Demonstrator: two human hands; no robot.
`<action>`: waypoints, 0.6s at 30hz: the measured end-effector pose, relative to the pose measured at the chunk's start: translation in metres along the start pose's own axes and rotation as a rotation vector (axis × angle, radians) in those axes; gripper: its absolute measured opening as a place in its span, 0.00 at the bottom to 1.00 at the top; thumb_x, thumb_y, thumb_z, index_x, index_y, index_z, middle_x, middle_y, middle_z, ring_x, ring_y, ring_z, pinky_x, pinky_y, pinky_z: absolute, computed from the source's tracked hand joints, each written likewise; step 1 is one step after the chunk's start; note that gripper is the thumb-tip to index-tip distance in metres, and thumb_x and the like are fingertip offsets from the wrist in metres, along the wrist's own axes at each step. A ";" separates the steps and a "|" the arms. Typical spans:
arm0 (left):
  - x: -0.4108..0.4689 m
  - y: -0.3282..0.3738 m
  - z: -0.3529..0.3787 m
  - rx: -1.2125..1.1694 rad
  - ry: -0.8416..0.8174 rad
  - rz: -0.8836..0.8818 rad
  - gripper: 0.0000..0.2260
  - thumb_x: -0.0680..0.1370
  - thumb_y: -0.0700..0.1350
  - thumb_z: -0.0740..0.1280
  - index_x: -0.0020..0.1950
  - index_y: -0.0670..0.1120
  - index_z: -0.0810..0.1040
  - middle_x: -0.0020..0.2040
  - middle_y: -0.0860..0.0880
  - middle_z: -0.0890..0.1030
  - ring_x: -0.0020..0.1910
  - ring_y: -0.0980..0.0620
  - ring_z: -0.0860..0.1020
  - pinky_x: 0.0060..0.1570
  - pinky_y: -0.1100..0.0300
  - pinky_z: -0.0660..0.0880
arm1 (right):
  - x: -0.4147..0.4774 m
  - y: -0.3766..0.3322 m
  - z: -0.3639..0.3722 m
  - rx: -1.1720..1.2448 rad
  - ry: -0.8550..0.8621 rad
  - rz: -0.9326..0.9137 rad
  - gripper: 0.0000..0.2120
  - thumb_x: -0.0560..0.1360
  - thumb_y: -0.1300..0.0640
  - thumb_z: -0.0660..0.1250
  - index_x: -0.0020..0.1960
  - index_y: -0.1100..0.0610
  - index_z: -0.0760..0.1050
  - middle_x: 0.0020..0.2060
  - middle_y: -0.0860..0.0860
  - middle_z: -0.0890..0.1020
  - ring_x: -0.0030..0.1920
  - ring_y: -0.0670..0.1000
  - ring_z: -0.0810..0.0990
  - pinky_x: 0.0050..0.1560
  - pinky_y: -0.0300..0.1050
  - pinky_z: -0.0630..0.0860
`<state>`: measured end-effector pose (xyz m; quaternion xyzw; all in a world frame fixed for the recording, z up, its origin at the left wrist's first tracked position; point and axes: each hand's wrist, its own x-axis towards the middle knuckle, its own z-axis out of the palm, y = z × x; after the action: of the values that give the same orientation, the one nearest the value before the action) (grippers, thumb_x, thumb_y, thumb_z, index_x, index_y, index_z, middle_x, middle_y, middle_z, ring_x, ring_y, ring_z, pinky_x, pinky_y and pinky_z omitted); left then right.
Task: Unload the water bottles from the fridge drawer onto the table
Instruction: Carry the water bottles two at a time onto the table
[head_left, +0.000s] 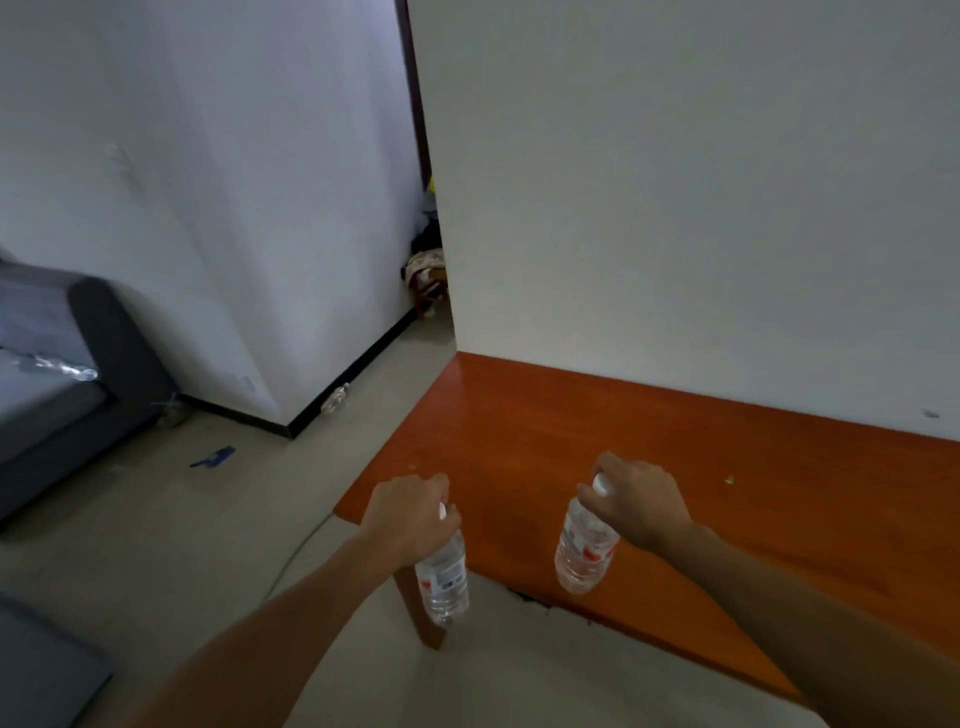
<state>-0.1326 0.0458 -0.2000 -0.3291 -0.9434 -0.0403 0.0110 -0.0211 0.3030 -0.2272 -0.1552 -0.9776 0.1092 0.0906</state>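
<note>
Each of my hands carries a clear plastic water bottle with a white cap and a red-and-white label. My left hand (408, 514) grips the neck of one bottle (442, 582), which hangs over the near left corner of the orange-brown wooden table (571, 436). My right hand (636, 499) grips the cap end of the other bottle (584, 551), which hangs above the table's front part. Neither bottle touches the tabletop. The fridge drawer is out of view.
The table stands against a white wall, with a small yellow speck (730, 479) on it at the right. A grey sofa (78, 374) sits at the left. On the tiled floor lie a blue object (215, 457) and a clear bottle (335, 400) by the wall corner.
</note>
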 end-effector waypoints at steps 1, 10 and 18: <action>0.017 -0.010 -0.003 0.006 0.015 0.016 0.10 0.77 0.55 0.60 0.45 0.50 0.73 0.37 0.51 0.78 0.36 0.51 0.77 0.37 0.57 0.73 | 0.012 -0.004 0.002 0.007 0.004 0.022 0.14 0.78 0.40 0.60 0.51 0.50 0.72 0.36 0.44 0.76 0.31 0.42 0.73 0.29 0.32 0.64; 0.166 -0.063 0.005 -0.044 -0.005 0.080 0.08 0.78 0.57 0.62 0.45 0.53 0.70 0.38 0.55 0.76 0.35 0.57 0.74 0.36 0.65 0.68 | 0.132 -0.004 0.020 0.039 -0.009 0.088 0.13 0.78 0.41 0.60 0.50 0.50 0.72 0.40 0.44 0.75 0.37 0.42 0.74 0.32 0.32 0.66; 0.296 -0.091 0.030 0.007 -0.080 0.214 0.09 0.79 0.57 0.60 0.47 0.52 0.70 0.41 0.53 0.77 0.37 0.56 0.75 0.39 0.65 0.70 | 0.262 0.022 0.055 0.096 -0.073 0.067 0.15 0.78 0.42 0.61 0.56 0.51 0.73 0.51 0.46 0.75 0.44 0.44 0.75 0.44 0.35 0.74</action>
<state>-0.4204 0.1611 -0.2218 -0.4294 -0.9026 -0.0226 -0.0212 -0.2712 0.3979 -0.2478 -0.1790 -0.9682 0.1645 0.0587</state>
